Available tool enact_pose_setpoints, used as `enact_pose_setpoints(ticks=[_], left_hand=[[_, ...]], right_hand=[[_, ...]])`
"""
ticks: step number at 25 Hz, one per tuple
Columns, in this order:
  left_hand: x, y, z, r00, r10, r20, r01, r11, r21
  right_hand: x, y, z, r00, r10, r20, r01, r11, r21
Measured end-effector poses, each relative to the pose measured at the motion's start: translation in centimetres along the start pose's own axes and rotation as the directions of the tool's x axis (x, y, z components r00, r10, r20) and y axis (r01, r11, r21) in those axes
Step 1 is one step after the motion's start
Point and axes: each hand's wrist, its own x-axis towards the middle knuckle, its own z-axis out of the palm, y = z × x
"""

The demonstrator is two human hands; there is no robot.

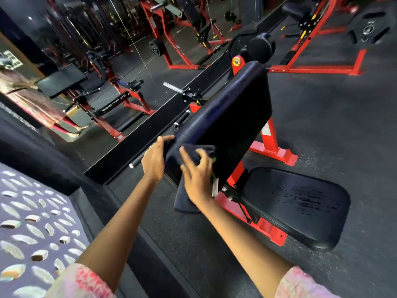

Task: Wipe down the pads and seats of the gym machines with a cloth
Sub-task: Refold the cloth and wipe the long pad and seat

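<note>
A long black back pad (232, 108) slopes up on a red-framed gym machine, with a black seat (298, 207) below it to the right. My left hand (153, 159) grips the pad's near left edge, thumb over the top. My right hand (196, 176) presses a dark cloth (184, 198) against the pad's lower end, fingers curled over the cloth's bunched top. The rest of the cloth hangs down below my wrist.
A wall mirror (96, 61) at the left reflects the machines and a person. A black roller pad (261, 47) tops the machine. Red frames (311, 67) and a weight plate (369, 29) stand behind. A black handle bar (136, 163) pokes out near my left hand.
</note>
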Motion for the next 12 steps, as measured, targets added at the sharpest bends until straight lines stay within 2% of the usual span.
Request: enact_pose_setpoints(ticks=[1, 2, 3, 5, 7, 8, 9, 11, 12], left_hand=[[0.1, -0.2, 0.0, 1.000, -0.004, 0.001, 0.004, 1.000, 0.002], [0.0, 0.1, -0.1, 1.000, -0.017, -0.002, 0.017, 1.000, 0.013], [-0.2, 0.5, -0.2, 0.999, -0.034, -0.013, 0.034, 0.999, 0.038], [-0.9, 1.7, 0.0, 0.999, -0.017, -0.039, 0.023, 0.985, 0.174], [-1.3, 2.3, 0.2, 0.995, 0.099, -0.030, -0.086, 0.952, 0.294], [-1.2, 2.3, 0.2, 0.988, 0.149, -0.039, -0.131, 0.949, 0.287], [-1.1, 2.1, 0.3, 0.981, 0.185, -0.051, -0.165, 0.949, 0.268], [-0.8, 1.7, 0.4, 0.979, 0.197, -0.045, -0.176, 0.943, 0.283], [-0.8, 1.8, 0.4, 0.984, 0.176, -0.033, -0.156, 0.935, 0.317]], right_hand=[[-2.3, 0.0, 0.0, 0.993, -0.108, 0.050, 0.109, 0.994, -0.004], [-4.3, 0.8, -0.1, 0.983, -0.158, 0.093, 0.158, 0.987, 0.012], [-5.5, 2.2, -0.4, 0.984, -0.138, 0.112, 0.134, 0.990, 0.049], [-5.3, 4.4, -0.4, 0.991, 0.105, 0.083, -0.116, 0.982, 0.147], [-2.6, 4.1, -0.1, 0.910, 0.412, 0.037, -0.410, 0.887, 0.210], [-1.3, 3.0, 0.1, 0.879, 0.477, 0.014, -0.469, 0.858, 0.209], [-0.7, 1.4, 0.2, 0.899, 0.438, -0.015, -0.427, 0.883, 0.195], [-2.4, -0.9, 0.6, 0.984, 0.175, -0.009, -0.172, 0.975, 0.143], [-4.1, -1.0, 0.6, 0.998, 0.054, 0.032, -0.058, 0.990, 0.132]])
